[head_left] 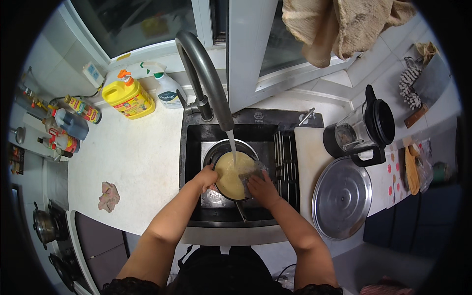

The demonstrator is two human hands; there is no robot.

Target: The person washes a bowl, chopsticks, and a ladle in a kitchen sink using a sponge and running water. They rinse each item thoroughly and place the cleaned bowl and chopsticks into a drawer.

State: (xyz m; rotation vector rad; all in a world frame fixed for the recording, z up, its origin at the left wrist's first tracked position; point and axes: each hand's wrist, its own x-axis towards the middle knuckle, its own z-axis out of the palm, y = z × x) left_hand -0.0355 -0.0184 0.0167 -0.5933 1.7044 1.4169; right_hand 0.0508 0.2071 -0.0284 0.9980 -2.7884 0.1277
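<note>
Over the black sink (pixel 189 162), a round pan (pixel 227 179) with a cream-coloured inside is tilted, its handle pointing toward me. My left hand (pixel 206 178) grips the pan's left rim with closed fingers. On the right side of the pan, my right hand (pixel 264 189) presses a greyish, mesh-like scrubbing cloth (pixel 251 172) against the inside; its exact kind is hard to make out. Water (pixel 233 146) streams from the grey faucet (pixel 225 115) into the pan. Beneath the pan shows the rim of a metal basin (pixel 212 147), mostly hidden.
A dark rack (pixel 286 162) spans the sink's right side. To the right are a large metal lid (pixel 339 199) and a blender jug (pixel 351 132). A yellow detergent jug (pixel 130 98), a spray bottle (pixel 167 91) and a crumpled pink cloth (pixel 109 197) are on the left counter.
</note>
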